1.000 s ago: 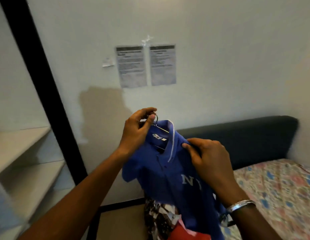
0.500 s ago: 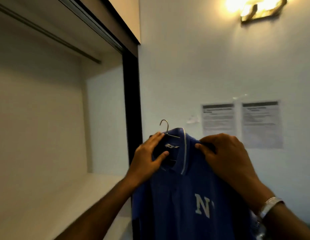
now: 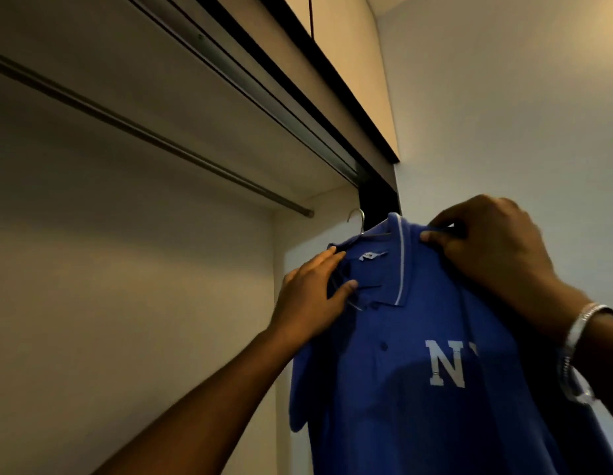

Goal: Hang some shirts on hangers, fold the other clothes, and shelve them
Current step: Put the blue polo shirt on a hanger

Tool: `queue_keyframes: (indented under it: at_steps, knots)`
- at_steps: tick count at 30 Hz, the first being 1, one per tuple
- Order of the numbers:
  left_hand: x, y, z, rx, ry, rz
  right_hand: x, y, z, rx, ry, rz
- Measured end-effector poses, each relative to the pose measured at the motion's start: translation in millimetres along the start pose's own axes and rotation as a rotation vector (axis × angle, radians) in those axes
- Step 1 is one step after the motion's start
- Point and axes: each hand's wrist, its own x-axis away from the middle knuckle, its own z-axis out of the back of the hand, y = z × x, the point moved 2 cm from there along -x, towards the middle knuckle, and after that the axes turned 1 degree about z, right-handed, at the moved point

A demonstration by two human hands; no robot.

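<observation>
Shirt [image 3: 418, 389] hangs lengthwise downward, collar up; left grip [image 3: 311, 296] and right grip [image 3: 486, 248] pinch it.

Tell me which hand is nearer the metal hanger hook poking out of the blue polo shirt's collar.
Left. The left hand holds the blue polo shirt at the collar just below the metal hanger hook; the right hand grips the shoulder farther right.

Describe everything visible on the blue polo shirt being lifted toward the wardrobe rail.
The blue polo shirt looks like knit cotton, with a white-edged collar, a neck label, a buttoned placket and white letters on the chest. It hangs upright on a thin metal wire hanger, whose hook is free below the rail. The left hand holds its collar front; the right hand pinches the shoulder.
</observation>
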Motion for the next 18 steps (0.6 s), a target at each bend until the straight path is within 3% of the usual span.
queue_keyframes:
  at_steps: [12, 18]
  knots:
    - [-165.0, -121.5, -34.6, -0.469, 0.132, 0.069, -163.6, 62.7, -237.6, -0.106, 0.104, 0.036]
    - [-257.7, -165.4, -71.8, -0.809, 0.15, -0.01, -232.5, 89.1, -327.4, -0.168, 0.136, 0.027]
